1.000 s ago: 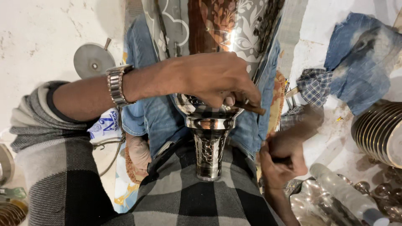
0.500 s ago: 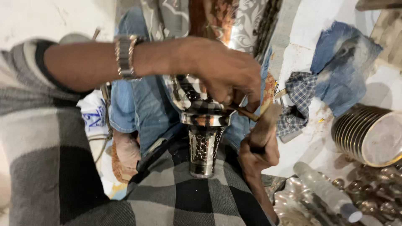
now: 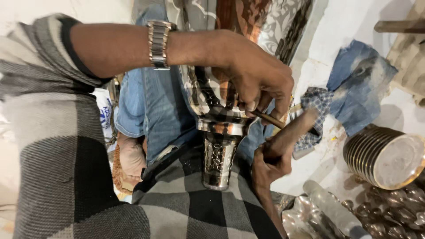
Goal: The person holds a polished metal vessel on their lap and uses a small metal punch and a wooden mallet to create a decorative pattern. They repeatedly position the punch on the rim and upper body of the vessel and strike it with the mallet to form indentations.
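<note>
Across the person's lap, over a grey and black checked cloth [image 3: 195, 212], lies one large polished metal vessel with embossed floral work [image 3: 221, 106], its narrow patterned neck [image 3: 218, 161] pointing toward the camera and its wide body running out of the top of the view. Two hands work on it. The left hand [image 3: 256, 79], its wrist wearing one steel link watch [image 3: 158, 44], is closed over the shoulder of the vessel and pinches one thin dark metal punch [image 3: 268, 118] between fingertips, the tip set against the band above the neck; the tip itself is hidden under the fingers. The right hand [image 3: 271, 161] is wrapped tight around one wooden hammer handle [image 3: 290, 132], which is blurred; its head lies near the checked rag and is hard to make out. One bare foot [image 3: 131, 157] shows beside blue denim jeans [image 3: 146, 106]. To the right on the pale floor lie two rags, one blue denim piece [image 3: 358, 84] and one small blue checked piece [image 3: 316, 102]. One stack of round metal plates [image 3: 383, 155] lies on its side, too close-packed to count. At the lower right, shiny embossed metal pieces [image 3: 389, 217] and one clear plastic bottle [image 3: 332, 208] are cut off by the frame edge.
</note>
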